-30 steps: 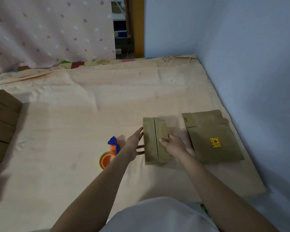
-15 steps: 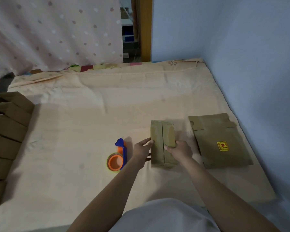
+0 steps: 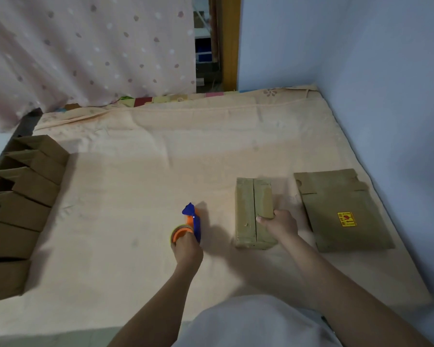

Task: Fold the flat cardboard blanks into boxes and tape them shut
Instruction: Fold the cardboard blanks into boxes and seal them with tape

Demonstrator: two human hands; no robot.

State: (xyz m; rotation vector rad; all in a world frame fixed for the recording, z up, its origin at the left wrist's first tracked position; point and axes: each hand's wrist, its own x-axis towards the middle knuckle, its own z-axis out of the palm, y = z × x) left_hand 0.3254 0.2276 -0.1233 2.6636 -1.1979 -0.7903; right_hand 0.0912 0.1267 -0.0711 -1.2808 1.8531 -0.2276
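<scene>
A folded brown cardboard box lies on the peach sheet, its two top flaps meeting at a centre seam. My right hand grips the box's near right side, thumb pressed on the top flap. To the left, my left hand grips the orange and blue tape dispenser from its near end. A stack of flat cardboard blanks with a yellow sticker lies to the right of the box.
A row of several folded boxes lines the left edge of the sheet. A blue wall runs close along the right side. A spotted curtain hangs at the back.
My left hand left the box's left side and moved left onto the tape dispenser, taking hold of it. My right hand stayed on the box.
</scene>
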